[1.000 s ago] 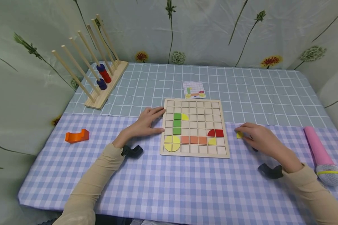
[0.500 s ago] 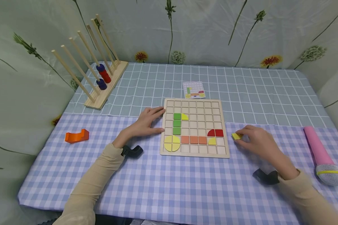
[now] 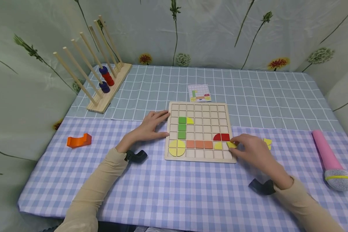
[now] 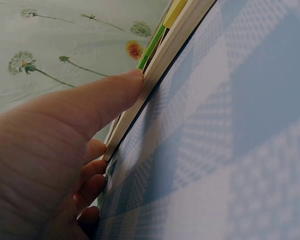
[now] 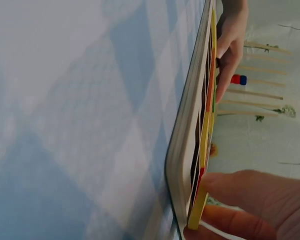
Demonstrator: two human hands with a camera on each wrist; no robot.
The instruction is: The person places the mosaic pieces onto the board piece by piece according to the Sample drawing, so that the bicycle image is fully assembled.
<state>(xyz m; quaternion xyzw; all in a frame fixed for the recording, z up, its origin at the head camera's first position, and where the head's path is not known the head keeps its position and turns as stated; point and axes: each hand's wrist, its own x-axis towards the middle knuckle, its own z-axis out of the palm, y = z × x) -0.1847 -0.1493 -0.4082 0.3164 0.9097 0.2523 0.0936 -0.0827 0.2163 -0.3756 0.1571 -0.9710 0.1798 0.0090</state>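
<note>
A square wooden grid board (image 3: 201, 111) lies mid-table with green, yellow, orange and red tiles set in its cells. My left hand (image 3: 152, 126) rests at the board's left edge, thumb and fingertips against the rim; the left wrist view shows the extended thumb (image 4: 110, 95) on the wooden edge. Between thumb and fingers, my right hand (image 3: 253, 151) pinches a yellow tile (image 5: 198, 207) at the board's right side. That tile is over the cell below the red square (image 3: 225, 137), just right of a yellow quarter-circle tile (image 3: 218, 146).
More yellow tiles (image 3: 268, 142) lie behind the right hand. A printed pattern card (image 3: 199, 92) sits beyond the board. Further out are a pegged wooden stand (image 3: 116, 84) with rings, an orange block (image 3: 79, 140) and a pink toy microphone (image 3: 330, 154).
My right hand has moved left from beside the board to its right edge, carrying the yellow tile. More yellow tiles have come into view behind it. The left hand has stayed still.
</note>
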